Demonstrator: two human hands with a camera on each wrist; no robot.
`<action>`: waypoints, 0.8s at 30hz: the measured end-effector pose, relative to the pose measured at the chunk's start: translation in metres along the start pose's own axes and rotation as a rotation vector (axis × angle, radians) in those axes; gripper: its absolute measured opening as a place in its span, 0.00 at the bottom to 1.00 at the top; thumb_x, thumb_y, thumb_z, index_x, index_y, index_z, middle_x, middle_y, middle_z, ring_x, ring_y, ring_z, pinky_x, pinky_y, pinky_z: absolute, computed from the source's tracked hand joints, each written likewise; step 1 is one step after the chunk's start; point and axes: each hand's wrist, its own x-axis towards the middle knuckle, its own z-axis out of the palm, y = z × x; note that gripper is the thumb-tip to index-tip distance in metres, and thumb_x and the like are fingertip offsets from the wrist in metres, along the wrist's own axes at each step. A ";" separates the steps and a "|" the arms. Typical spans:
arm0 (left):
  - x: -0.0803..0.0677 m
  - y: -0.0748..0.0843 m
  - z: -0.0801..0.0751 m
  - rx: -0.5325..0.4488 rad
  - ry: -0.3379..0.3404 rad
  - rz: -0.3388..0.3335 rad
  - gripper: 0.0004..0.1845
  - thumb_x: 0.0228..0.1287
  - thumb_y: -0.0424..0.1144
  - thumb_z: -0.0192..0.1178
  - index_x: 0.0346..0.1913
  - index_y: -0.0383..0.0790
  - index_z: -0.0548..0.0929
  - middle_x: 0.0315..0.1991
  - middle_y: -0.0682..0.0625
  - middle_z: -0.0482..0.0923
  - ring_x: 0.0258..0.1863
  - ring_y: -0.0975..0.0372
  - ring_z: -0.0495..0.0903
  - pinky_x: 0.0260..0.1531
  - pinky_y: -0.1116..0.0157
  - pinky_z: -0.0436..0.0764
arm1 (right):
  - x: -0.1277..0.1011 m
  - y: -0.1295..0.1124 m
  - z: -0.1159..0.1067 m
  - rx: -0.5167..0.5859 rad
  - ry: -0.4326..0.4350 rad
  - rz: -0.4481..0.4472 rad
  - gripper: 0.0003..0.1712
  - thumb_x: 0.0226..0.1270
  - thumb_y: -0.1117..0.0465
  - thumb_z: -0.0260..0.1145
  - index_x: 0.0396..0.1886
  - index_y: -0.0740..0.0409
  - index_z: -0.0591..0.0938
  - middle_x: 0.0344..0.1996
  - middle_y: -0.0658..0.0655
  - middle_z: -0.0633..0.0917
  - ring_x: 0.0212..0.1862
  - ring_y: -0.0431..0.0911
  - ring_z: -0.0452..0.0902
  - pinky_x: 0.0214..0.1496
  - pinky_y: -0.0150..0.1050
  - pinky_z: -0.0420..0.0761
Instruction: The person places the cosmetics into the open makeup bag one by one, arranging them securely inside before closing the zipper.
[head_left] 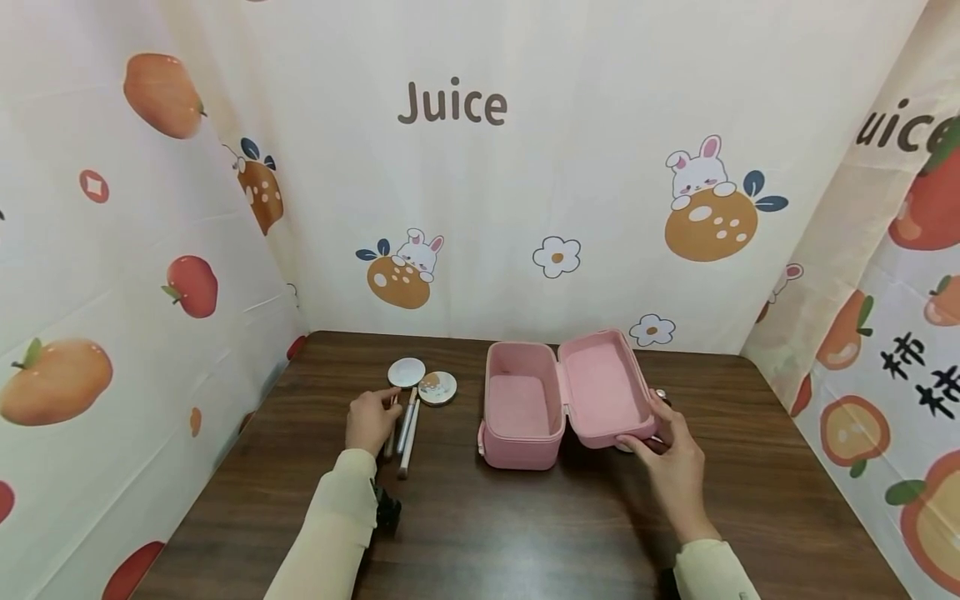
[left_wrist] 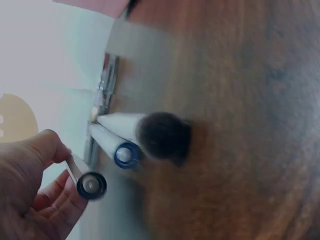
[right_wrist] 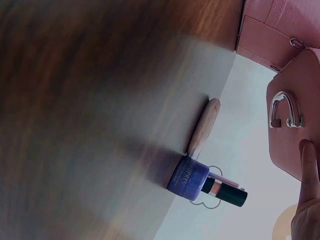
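My left hand [head_left: 370,421] is at the left of the table, thumb and fingers pinching a slim pale tube [left_wrist: 91,185] with a dark ring at its end. Beside it lie a white-handled makeup brush [head_left: 408,442] with dark bristles and a slim tube with a blue ring [left_wrist: 125,155]. The pink case [head_left: 520,450] stands open in the middle, its inside bare. My right hand [head_left: 678,458] grips the edge of its tilted lid [head_left: 606,387], thumb in front and fingers behind. A metal handle [right_wrist: 287,110] is on the lid's outer face.
Two round compacts, one white [head_left: 407,372] and one patterned [head_left: 437,388], lie beyond the brushes. Behind the lid, in the right wrist view, are a purple jar [right_wrist: 188,179], a dark-green-capped tube [right_wrist: 231,195] and a flat pinkish round [right_wrist: 205,125]. A printed curtain [head_left: 480,183] backs the table.
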 end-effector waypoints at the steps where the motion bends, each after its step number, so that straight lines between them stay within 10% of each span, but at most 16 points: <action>1: 0.001 0.002 -0.001 -0.010 0.004 0.002 0.19 0.64 0.34 0.62 0.58 0.44 0.84 0.39 0.38 0.85 0.10 0.62 0.60 0.12 0.67 0.64 | 0.000 -0.001 0.000 0.008 0.002 0.001 0.46 0.36 0.75 0.81 0.62 0.59 0.77 0.65 0.58 0.77 0.49 0.22 0.75 0.42 0.16 0.77; 12: 0.012 0.057 -0.003 -0.096 0.051 0.125 0.18 0.62 0.35 0.64 0.55 0.46 0.86 0.42 0.46 0.86 0.24 0.62 0.78 0.23 0.68 0.74 | 0.000 0.000 0.000 -0.009 -0.015 -0.001 0.47 0.38 0.74 0.80 0.64 0.57 0.76 0.65 0.59 0.77 0.48 0.22 0.76 0.42 0.17 0.77; 24: 0.017 0.134 0.019 -0.174 0.033 0.217 0.18 0.60 0.32 0.63 0.54 0.46 0.87 0.35 0.49 0.86 0.26 0.61 0.74 0.25 0.68 0.72 | -0.001 0.000 -0.001 -0.001 -0.010 -0.004 0.46 0.38 0.74 0.81 0.63 0.57 0.76 0.65 0.58 0.77 0.50 0.23 0.76 0.42 0.17 0.77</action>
